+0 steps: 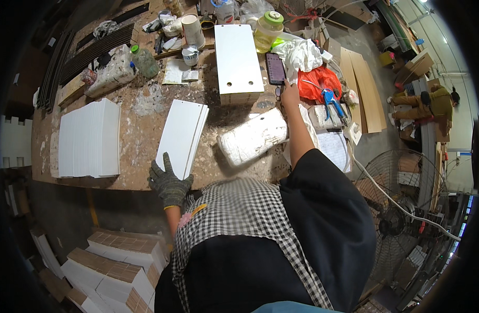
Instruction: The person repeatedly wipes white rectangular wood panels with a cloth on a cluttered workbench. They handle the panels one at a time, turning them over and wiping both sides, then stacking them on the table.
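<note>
My left hand (170, 182), in a dark knit glove, rests on the near end of a few white panels (180, 134) lying slightly fanned at the workbench's front edge. Its fingers are spread over the panels' corner. My bare right hand (290, 96) reaches forward with one finger stretched to the lower right corner of a smartphone (275, 68). The phone's screen is lit. Beside the phone stands a tall stack of white panels (238, 57), two holes showing in the top one. A white wrapped block (254, 136) lies between my arms.
On the left of the workbench (140, 136) is a wide stack of white panels (89, 138). Jars, cups and a green-lidded jug (268, 31) crowd the back. Right lie a red plastic bag (320, 83) and blue cutters (332, 103). A caged fan (401, 208) stands right; another person (432, 107) is beyond.
</note>
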`<state>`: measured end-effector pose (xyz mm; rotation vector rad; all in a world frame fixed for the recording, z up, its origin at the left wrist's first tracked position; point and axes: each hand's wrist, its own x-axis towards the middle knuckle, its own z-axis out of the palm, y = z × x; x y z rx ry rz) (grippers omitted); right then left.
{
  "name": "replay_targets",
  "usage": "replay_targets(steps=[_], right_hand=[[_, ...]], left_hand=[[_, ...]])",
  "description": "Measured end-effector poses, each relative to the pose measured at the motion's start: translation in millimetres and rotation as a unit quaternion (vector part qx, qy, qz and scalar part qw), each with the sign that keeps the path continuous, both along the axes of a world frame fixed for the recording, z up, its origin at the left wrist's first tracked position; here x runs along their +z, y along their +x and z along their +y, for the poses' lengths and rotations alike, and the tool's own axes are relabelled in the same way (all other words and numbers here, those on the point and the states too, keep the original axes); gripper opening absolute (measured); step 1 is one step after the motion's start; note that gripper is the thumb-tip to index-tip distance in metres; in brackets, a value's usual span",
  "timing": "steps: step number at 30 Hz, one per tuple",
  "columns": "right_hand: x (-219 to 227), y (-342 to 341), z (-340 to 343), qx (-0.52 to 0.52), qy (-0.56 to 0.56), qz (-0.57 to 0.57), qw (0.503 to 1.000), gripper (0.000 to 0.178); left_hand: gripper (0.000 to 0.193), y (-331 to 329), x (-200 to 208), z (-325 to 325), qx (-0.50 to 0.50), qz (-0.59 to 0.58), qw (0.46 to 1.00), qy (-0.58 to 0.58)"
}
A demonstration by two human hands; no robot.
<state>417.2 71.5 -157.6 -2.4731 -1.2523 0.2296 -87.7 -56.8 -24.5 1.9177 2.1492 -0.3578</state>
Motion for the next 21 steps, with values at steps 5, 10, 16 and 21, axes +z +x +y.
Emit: replay_targets(steps=[5, 10, 16, 21], right_hand=[[1, -8, -7, 0.028, -0.005, -0.045, 0.999, 0.039], [9, -12, -7, 0.025, -0.048, -0.046, 0.997, 0.049], [5, -8, -4, 0.023, -0.033, -0.039, 0.998, 0.061], [7, -5, 5, 0.014, -0.04, -0.04, 0.998, 0.053]], left_hand=[[0.124, -1, -2, -2, -0.003, -0.005, 1.0, 0.02], [0.124, -2, -1, 0, -0.001, -0.01, 1.0, 0.015], [0.123, -2, -4, 0, -0.004, -0.012, 0.999, 0.03], [0.123, -3, -6, 1, -0.005, -0.01, 1.0, 0.026]])
